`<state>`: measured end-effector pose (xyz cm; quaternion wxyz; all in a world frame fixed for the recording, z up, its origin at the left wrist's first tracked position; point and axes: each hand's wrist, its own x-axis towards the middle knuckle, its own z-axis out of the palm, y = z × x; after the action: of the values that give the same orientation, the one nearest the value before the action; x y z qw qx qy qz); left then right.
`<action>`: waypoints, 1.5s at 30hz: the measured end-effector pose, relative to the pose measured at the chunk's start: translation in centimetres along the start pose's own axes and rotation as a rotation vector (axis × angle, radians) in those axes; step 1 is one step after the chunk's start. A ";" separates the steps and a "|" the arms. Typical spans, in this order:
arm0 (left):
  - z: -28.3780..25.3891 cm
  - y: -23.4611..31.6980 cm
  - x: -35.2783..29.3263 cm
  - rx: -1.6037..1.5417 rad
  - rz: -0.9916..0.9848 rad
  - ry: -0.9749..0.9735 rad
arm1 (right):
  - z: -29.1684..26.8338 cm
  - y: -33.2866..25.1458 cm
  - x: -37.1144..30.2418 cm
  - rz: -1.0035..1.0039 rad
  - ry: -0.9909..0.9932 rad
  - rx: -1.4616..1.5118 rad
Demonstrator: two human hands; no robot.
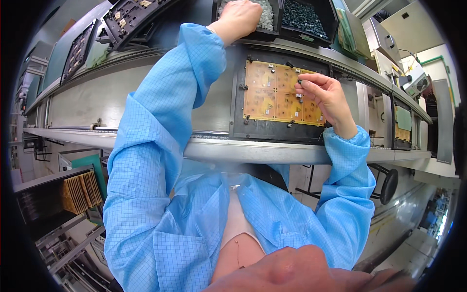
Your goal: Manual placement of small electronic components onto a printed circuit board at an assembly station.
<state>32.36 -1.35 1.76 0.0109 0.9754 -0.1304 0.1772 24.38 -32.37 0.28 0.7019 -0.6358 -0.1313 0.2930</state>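
Observation:
My left hand (238,20) reaches into a black bin of small white parts (266,15) at the far edge. Its fingers are curled down and the fingertips are hidden, so what they hold does not show. Above an orange-yellow circuit board panel (260,104), my right hand (325,97) pinches a small dark component (299,82) between thumb and forefinger. The panel lies in a black carrier frame (238,114) with black clips round its edges. A few small white and dark parts sit on the panel.
A second black bin (305,19) holds many dark parts. Metal conveyor rails (209,146) run across in front of me. Black trays with parts (131,19) stand at the far left. A rack of boards (80,192) is at lower left; another framed board (403,124) lies right.

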 end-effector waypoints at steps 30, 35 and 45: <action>-3.2 3.3 -3.0 -0.646 0.109 0.453 | 3.7 -1.3 -1.8 -0.346 0.118 -1.021; -8.0 6.2 -5.3 -0.583 -0.030 0.399 | 3.5 -1.6 -1.9 -0.431 0.086 -1.103; -3.9 5.5 -5.5 -0.711 0.098 0.330 | 3.0 -2.1 -1.2 -0.597 -0.079 -1.207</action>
<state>24.68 -5.02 3.33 0.3604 0.8618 -0.2267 0.2757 22.28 -30.60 3.03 0.2690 -0.8419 -0.4676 -0.0154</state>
